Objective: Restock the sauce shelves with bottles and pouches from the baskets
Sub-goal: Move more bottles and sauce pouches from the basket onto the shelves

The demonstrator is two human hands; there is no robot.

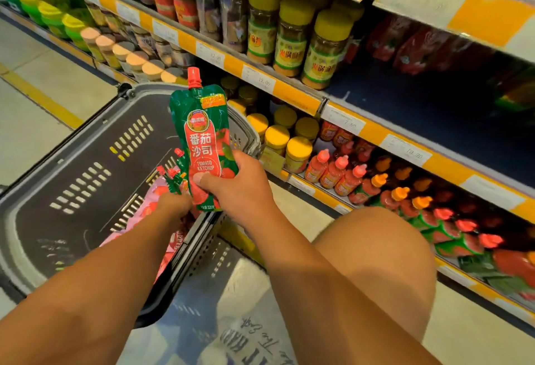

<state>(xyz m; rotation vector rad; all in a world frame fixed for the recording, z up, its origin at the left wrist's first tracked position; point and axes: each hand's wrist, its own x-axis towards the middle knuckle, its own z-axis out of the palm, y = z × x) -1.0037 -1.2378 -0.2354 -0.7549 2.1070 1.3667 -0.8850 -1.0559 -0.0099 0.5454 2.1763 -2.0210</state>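
Head view: ketchup pouch (206, 144) in right hand (237, 188)

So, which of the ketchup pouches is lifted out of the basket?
The upright ketchup pouch gripped at its bottom by the right hand; the other pouches lie in the grey basket under the left hand.

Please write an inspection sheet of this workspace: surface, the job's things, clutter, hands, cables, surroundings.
Surface: pale tiled floor with a yellow line; no table.
Job's things: green-and-red spouted tomato ketchup pouch held upright above the dark grey plastic basket; more red-capped pouches lie inside the basket.
Clutter: nothing seen.
Hands: right hand grips the held pouch's lower end, thumb in front; left hand reaches into the basket among the pouches, its fingers hidden.
Cables: nothing seen.
Surroundings: yellow-edged shelves with price tags, yellow-lidded jars, red squeeze bottles; a bare knee at right.
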